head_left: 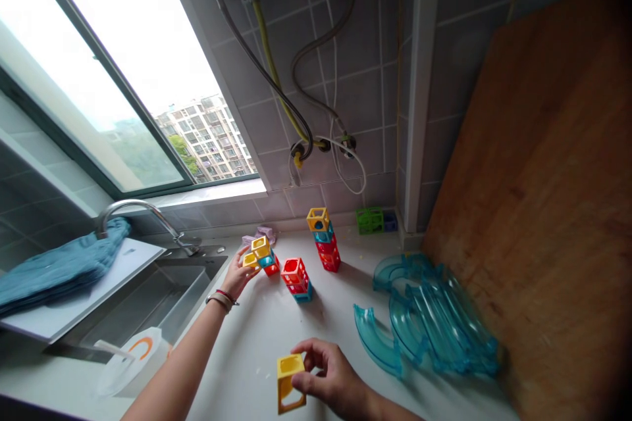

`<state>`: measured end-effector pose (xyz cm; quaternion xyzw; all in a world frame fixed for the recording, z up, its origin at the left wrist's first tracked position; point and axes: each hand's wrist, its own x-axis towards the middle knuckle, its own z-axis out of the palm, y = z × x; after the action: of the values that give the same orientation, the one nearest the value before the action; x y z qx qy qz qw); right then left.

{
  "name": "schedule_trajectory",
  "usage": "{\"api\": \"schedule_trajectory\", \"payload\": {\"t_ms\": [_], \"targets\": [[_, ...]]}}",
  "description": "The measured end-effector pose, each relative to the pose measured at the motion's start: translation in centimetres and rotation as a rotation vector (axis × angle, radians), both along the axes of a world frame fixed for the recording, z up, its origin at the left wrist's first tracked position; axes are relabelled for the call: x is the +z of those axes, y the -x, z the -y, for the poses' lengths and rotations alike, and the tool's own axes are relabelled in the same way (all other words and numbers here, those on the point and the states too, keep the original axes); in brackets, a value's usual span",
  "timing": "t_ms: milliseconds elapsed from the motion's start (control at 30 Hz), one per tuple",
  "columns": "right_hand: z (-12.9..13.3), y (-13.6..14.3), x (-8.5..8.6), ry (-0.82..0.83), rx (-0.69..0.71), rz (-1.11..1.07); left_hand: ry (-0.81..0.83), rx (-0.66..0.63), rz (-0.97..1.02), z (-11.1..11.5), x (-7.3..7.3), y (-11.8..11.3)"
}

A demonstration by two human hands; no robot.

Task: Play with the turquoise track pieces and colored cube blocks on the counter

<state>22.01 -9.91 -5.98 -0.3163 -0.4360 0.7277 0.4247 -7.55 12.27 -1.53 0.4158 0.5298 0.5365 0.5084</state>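
My left hand [237, 274] is closed on a yellow block [251, 260], beside a stack [266, 258] with a yellow block on top, blue below it and red at the base. To the right stands a shorter stack [296, 279] of red blocks over a blue one. Behind it rises a taller stack [324, 240], yellow at the top, then blue, then red. Low in the view, my right hand [332, 371] pinches a yellow cube frame [290, 383] between thumb and fingers, above the white counter [247, 355].
Clear teal curved track pieces [429, 322] lie at the right by a wooden board [553, 177]. Green blocks [370, 220] sit near the wall. At the left are a sink [143, 289], faucet [148, 207], folded blue cloth [64, 266] and white container [138, 358].
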Motion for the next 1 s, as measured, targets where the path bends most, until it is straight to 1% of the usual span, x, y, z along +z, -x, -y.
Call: {"api": "schedule_trajectory", "payload": {"t_ms": [133,267,333,400,467,533,600,667,733,767,833,900,967,1000], "targets": [[-0.2,0.0,0.0,0.014,-0.011,-0.01,-0.017,0.007,-0.051,0.2,0.3,-0.6],[-0.1,-0.1,-0.1,0.004,-0.003,-0.005,-0.043,0.047,-0.119,0.4,0.8,-1.1],[-0.2,0.0,-0.3,0.004,-0.012,-0.04,-0.072,0.109,-0.164,0.8,1.2,-1.3],[-0.3,0.2,-0.5,0.017,-0.016,-0.099,-0.129,0.227,-0.225,1.8,1.5,-1.7],[-0.5,0.4,-0.5,0.05,-0.018,-0.155,-0.206,0.366,-0.296,3.6,1.5,-2.5],[-0.7,0.4,-0.4,0.089,-0.02,-0.183,-0.283,0.457,-0.358,6.2,1.0,-3.6],[-0.8,0.4,-0.2,0.113,-0.025,-0.186,-0.354,0.467,-0.418,9.3,-0.2,-5.1],[-0.9,0.3,0.0,0.115,-0.027,-0.175,-0.448,0.438,-0.538,11.9,-1.6,-6.4],[-0.8,0.2,0.2,0.114,-0.03,-0.168,-0.481,0.403,-0.6,13.4,-2.4,-7.3],[-0.8,0.1,0.3,0.116,-0.033,-0.168,-0.491,0.401,-0.625,13.5,-2.5,-7.4],[-0.7,0.1,0.3,0.124,-0.036,-0.172,-0.522,0.423,-0.695,12.3,-1.9,-6.8],[-0.7,0.1,0.1,0.127,-0.032,-0.172,-0.567,0.405,-0.776,9.6,-0.4,-5.4],[-0.7,0.1,-0.2,0.119,-0.025,-0.165,-0.578,0.325,-0.797,6.3,1.2,-3.4],[-0.7,0.1,-0.4,0.113,-0.023,-0.161,-0.539,0.257,-0.786,4.7,2.0,-2.4]]}}
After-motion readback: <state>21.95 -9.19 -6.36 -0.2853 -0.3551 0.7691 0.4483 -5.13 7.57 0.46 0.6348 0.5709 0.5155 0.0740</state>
